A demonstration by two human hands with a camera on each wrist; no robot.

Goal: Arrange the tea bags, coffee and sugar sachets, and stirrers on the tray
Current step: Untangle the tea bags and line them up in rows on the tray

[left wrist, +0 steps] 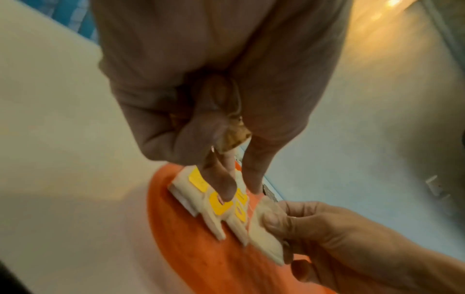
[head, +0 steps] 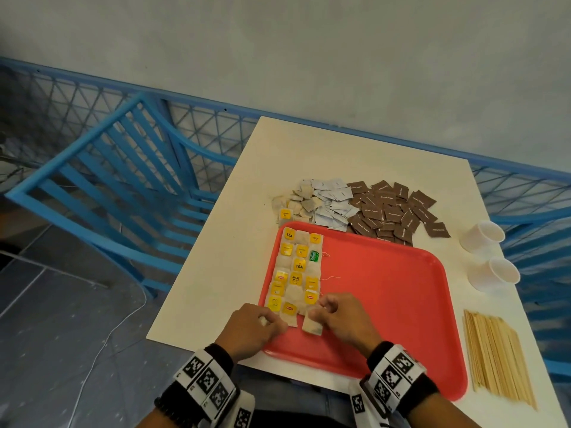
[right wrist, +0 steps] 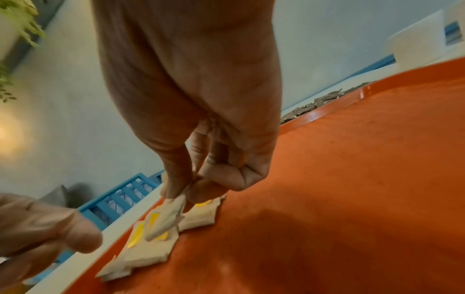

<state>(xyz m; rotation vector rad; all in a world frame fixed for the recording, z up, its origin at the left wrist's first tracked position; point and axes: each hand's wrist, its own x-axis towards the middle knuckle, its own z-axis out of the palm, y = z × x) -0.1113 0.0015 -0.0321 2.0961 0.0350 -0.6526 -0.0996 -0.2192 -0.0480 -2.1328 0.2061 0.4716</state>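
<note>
A red tray (head: 386, 288) lies on the white table (head: 216, 257). Rows of tea bags (head: 296, 273) with yellow tags fill its left strip. My right hand (head: 324, 313) pinches one plain tea bag (head: 312, 328) by its top edge, its lower end just above the tray beside the nearest row; the pinch also shows in the right wrist view (right wrist: 166, 218). My left hand (head: 258, 324) hovers over the tray's near left corner. It keeps a crumpled tea bag (left wrist: 236, 137) tucked under curled fingers, while two straighter fingers (left wrist: 226, 191) reach down to the nearest bags.
Beyond the tray lie loose tea bags (head: 296, 202), white sugar sachets (head: 332, 202) and brown coffee sachets (head: 392, 211). Wooden stirrers (head: 497, 356) lie right of the tray, two white paper cups (head: 482, 234) behind them. A blue chair (head: 123, 180) stands left of the table.
</note>
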